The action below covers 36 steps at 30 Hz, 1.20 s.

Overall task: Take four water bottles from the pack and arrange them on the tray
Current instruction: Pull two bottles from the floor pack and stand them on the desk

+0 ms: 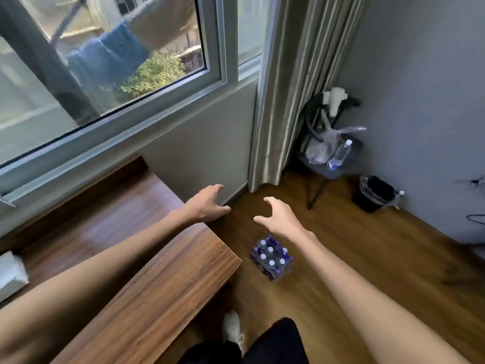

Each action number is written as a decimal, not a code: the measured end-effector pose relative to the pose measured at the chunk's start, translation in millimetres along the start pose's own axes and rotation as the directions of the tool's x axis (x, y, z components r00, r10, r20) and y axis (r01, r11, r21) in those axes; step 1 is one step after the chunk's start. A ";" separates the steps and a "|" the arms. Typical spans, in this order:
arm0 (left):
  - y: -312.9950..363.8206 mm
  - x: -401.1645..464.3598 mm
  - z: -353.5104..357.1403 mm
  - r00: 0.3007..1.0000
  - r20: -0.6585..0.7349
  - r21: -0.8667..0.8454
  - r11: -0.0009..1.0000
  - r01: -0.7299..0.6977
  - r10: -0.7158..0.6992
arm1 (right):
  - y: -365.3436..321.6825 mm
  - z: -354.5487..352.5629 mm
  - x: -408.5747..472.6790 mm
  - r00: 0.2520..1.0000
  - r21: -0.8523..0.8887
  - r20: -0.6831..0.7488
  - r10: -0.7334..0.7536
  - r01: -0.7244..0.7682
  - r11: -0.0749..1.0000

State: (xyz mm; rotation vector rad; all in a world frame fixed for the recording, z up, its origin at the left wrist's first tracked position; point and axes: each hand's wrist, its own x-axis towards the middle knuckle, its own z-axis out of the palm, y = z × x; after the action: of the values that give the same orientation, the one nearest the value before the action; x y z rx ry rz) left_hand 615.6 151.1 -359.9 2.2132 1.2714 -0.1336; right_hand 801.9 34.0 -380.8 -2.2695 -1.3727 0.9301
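Observation:
A shrink-wrapped pack of water bottles (271, 257) with white caps and purple-blue wrap stands on the wooden floor, just right of the table corner. My left hand (207, 204) hovers above the far corner of the wooden table (147, 279), fingers spread and holding nothing. My right hand (282, 218) is stretched out over the floor, above and beyond the pack, fingers apart and empty. Neither hand touches the pack. No tray is in view.
A folding chair (325, 164) in the corner holds a plastic bag and a single water bottle (341, 153). A black bin (374, 193) stands by the right wall. A curtain (296, 88) hangs beside the window. A white tissue pack (10, 274) lies on the table's left edge.

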 end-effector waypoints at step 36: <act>-54.3 355.4 569.0 0.780 0.414 -0.024 0.851 0.524 -0.469 | 476.6 317.4 316.3 0.843 -0.093 0.397 0.361 -0.355 0.930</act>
State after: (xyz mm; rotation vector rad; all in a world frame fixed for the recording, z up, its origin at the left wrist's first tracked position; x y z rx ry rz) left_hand 872.8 142.6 -981.9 1.5717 1.5414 -0.6463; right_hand 1003.2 64.6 -1002.5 -2.4898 -1.1090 1.6003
